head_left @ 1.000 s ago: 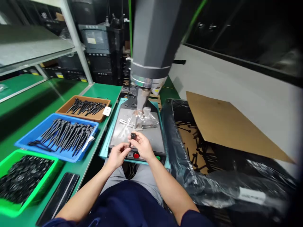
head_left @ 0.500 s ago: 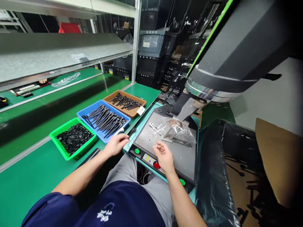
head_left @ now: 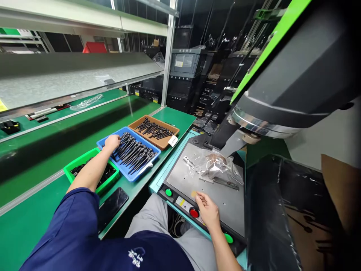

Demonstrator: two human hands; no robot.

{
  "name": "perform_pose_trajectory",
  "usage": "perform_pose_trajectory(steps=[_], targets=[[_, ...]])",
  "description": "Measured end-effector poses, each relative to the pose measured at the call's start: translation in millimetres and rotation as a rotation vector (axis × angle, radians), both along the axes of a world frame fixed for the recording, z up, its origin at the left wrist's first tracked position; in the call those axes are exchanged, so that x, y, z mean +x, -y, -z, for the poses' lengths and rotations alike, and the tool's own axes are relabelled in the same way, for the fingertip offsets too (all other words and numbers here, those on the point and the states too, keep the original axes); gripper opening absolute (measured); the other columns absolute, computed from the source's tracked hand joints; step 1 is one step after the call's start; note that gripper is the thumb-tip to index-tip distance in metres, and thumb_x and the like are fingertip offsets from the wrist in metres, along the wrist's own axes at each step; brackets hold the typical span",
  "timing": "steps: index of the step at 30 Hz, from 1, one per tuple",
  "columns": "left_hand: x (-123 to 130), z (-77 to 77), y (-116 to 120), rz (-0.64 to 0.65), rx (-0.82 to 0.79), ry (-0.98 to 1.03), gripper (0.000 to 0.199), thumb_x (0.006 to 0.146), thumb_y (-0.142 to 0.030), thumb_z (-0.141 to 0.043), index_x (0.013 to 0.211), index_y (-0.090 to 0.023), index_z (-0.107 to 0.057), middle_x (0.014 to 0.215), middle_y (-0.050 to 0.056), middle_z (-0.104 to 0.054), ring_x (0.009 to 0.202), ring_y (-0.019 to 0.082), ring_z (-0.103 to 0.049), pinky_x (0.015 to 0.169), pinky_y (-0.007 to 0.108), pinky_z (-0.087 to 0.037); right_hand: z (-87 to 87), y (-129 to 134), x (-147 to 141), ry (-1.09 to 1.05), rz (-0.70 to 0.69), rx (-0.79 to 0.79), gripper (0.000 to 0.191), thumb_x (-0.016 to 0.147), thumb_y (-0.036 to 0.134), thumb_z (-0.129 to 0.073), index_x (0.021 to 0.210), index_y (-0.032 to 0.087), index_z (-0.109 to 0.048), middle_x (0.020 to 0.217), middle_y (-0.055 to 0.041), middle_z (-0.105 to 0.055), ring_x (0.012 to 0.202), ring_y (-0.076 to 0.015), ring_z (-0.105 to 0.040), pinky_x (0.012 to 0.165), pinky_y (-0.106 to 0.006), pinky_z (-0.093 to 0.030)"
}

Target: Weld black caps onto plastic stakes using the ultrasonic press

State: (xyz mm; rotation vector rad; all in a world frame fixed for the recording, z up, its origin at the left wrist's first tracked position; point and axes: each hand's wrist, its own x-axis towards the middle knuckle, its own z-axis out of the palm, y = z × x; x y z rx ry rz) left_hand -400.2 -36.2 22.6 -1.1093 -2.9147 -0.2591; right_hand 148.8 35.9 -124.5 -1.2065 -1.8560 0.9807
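Note:
My left hand (head_left: pixel 112 142) reaches over the rear left part of a blue tray (head_left: pixel 134 180). Its fingers curl down by the black rod-like parts (head_left: pixel 134 152) lying there; the fingertips are hidden, and what they grip cannot be made out. Over the front of a grey metal plate (head_left: pixel 183 175), my right hand (head_left: pixel 208 210) has its thumb and fingers closed together, near a red button (head_left: pixel 194 212). A small tan patch (head_left: pixel 193 194) shows at its fingertips; whether it is held or lies on the plate is unclear.
A green tray (head_left: pixel 117 176) of small black parts and a brown tray (head_left: pixel 132 124) of black parts flank the blue one. A phone (head_left: pixel 114 205) lies in front. Clear film (head_left: pixel 216 163) covers the machine's fixture, below a large dark machine head (head_left: pixel 276 90). Green buttons (head_left: pixel 168 192) edge the base.
My left hand has moved from the machine's left edge to the blue tray. My right hand's fingers have drawn together near the red button, and the tan patch now shows. The view has shifted.

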Motion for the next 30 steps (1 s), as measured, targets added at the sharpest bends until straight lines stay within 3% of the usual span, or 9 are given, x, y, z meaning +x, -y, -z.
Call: perform_pose_trajectory(steps=[5, 11, 24, 30], targets=[[-15, 20.9, -20, -0.001, -0.029, 0.039, 0.029, 0.083, -0.027, -0.057, 0.104, -0.017, -0.074, 0.108, 0.016, -0.072, 0.104, 0.030, -0.065, 0.087, 0.037, -0.051, 5.3, -1, 2, 0.028, 0.017, 0.043, 0.042, 0.083, 0.053, -0.056, 0.098, 0.017, -0.071, 0.081, -0.0092, -0.072, 0.067, -0.0194, -0.068, 0.065, -0.029, -0.057], [-18, 34.2, -17, 0.009, -0.014, 0.087, 0.031, 0.084, -0.034, -0.058, 0.107, -0.020, -0.074, 0.108, 0.011, -0.073, 0.103, 0.027, -0.065, 0.087, 0.033, -0.051, 5.4, 0, 2, 0.045, 0.026, 0.079, 0.040, 0.084, 0.052, -0.056, 0.098, 0.017, -0.071, 0.079, -0.0083, -0.072, 0.066, -0.0185, -0.068, 0.063, -0.028, -0.057], [1, 26.3, 25, 0.046, 0.150, -0.016, 0.046, 0.088, -0.034, -0.041, 0.118, -0.011, -0.068, 0.119, 0.015, -0.068, 0.112, 0.030, -0.061, 0.099, 0.039, -0.045, 0.1, 2, 2, -0.010, 0.021, 0.002, 0.037, 0.084, 0.050, -0.058, 0.096, 0.017, -0.070, 0.082, -0.0089, -0.072, 0.072, -0.0210, -0.070, 0.069, -0.031, -0.058], [10, 27.4, 23, 0.123, 0.016, -0.082, 0.047, 0.087, -0.034, -0.038, 0.115, -0.010, -0.068, 0.118, 0.018, -0.067, 0.110, 0.033, -0.061, 0.096, 0.040, -0.046, 2.1, 2, 1, -0.083, 0.033, -0.058, 0.037, 0.083, 0.050, -0.058, 0.096, 0.017, -0.071, 0.084, -0.0086, -0.074, 0.072, -0.0202, -0.070, 0.071, -0.031, -0.058]])
